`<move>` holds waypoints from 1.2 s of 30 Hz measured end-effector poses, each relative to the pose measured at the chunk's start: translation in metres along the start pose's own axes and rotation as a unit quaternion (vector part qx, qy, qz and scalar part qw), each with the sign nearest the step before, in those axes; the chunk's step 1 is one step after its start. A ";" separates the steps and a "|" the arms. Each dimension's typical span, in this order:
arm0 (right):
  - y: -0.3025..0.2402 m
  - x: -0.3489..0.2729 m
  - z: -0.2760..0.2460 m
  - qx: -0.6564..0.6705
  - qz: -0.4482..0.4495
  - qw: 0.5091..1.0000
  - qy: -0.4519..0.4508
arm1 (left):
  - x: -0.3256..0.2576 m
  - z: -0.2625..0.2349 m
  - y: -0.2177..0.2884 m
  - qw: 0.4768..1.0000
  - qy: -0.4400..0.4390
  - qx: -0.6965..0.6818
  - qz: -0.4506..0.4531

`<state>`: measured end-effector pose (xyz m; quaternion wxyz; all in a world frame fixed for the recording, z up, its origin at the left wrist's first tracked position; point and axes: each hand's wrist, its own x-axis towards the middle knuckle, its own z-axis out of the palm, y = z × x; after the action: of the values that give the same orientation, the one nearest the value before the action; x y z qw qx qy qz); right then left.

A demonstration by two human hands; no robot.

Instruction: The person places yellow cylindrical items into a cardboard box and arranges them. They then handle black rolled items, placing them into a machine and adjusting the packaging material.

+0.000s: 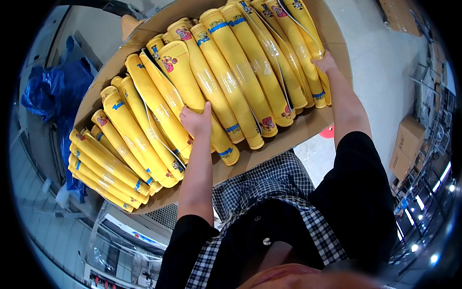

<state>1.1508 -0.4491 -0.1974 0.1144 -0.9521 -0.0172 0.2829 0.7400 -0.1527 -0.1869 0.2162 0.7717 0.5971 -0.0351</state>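
Note:
A large brown cardboard box (308, 126) lies open in front of me, filled with several long yellow plastic-wrapped rolls with blue bands and small cartoon prints. My left hand (196, 120) grips one yellow roll (185, 79) near the middle of the box, fingers curled round it. My right hand (325, 63) rests on the rolls at the right side (308, 48), close to the box's right wall, fingers pressed on the outermost roll. Both forearms reach up from below, out of black sleeves.
A blue plastic bag (55, 94) lies to the left of the box. Brown cartons (409, 144) stand on the pale floor at the right, and another carton (399, 14) at the top right. A small red object (328, 131) peeks out below the box's edge.

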 end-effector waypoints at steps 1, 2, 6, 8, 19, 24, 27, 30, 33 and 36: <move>0.002 0.007 -0.001 -0.022 -0.023 0.999 0.008 | 0.000 -0.003 0.010 1.000 -0.004 0.010 -0.007; 0.004 0.011 -0.004 -0.043 -0.043 0.998 0.018 | 0.002 -0.008 0.018 1.000 -0.009 0.019 -0.012; -0.008 -0.024 -0.025 0.021 -0.113 0.993 0.020 | 0.013 -0.032 0.016 0.973 -0.166 -0.154 -0.032; -0.005 -0.052 -0.029 0.099 -0.141 0.984 -0.041 | 0.000 -0.034 0.021 0.884 -0.234 -0.402 -0.051; -0.044 -0.034 0.046 -0.048 -0.076 0.993 0.071 | 0.013 0.038 0.046 0.800 -0.117 -0.535 -0.246; -0.013 -0.001 0.051 0.127 -0.095 0.987 -0.011 | 0.007 0.031 0.057 0.909 -0.140 -0.378 -0.109; -0.037 -0.014 0.031 0.190 -0.172 0.955 -0.147 | 0.004 0.023 0.062 0.884 -0.173 -0.404 -0.158; -0.076 -0.075 0.048 0.167 -0.265 0.904 -0.291 | 0.006 0.026 0.042 0.837 -0.258 -0.444 -0.187; -0.105 -0.117 0.092 0.119 -0.293 0.941 -0.123 | 0.008 0.031 0.034 0.816 -0.290 -0.462 -0.191; -0.100 -0.121 0.118 0.156 -0.251 0.951 0.096 | 0.013 0.037 0.025 0.831 -0.281 -0.445 -0.178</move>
<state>0.9880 -0.3390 -0.2056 0.3299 -0.9100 -0.2000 0.1518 0.7749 -0.1597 -0.2175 0.6851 0.4292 0.5883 -0.0189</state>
